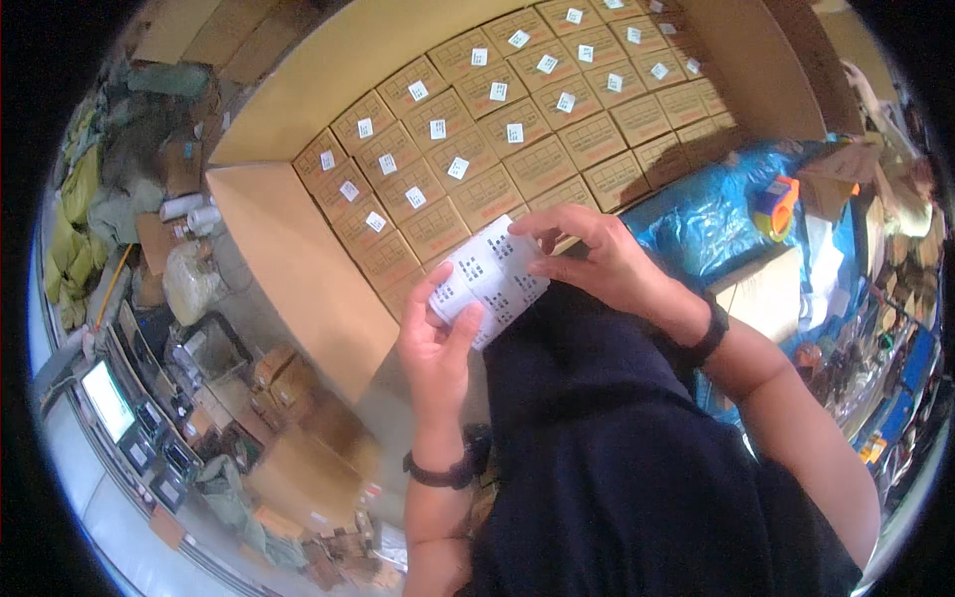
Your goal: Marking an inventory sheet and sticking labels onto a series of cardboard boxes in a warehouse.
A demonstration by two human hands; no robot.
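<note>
In the head view, the left hand (436,358) holds a white label sheet (487,274) printed with several blocks of black marks. Its grip is clamped on the sheet's lower left end, the thumb lying across the face and the fingers behind the far edge. The right hand (607,261) is at the sheet's upper right end, with index finger and thumb curved about that edge; whether its grip is together on the paper or slightly apart, I cannot tell. The sheet is tilted, over the near edge of a large open carton (298,269). Dark wristbands (711,333) circle both wrists, above dark clothing (617,428).

Inside the carton, small brown boxes (492,194) stand packed side by side in rows. White square labels (438,129) are on many of their tops, from the left corner across to the far edge, most of them turned at a slant. By the carton's near right corner is crumpled blue plastic (686,234), with an orange and blue tool (776,207) upon it. A pale box (761,289) sits close to the right forearm. Well to the left are a lit screen (107,400) and stacked cardboard (298,473).
</note>
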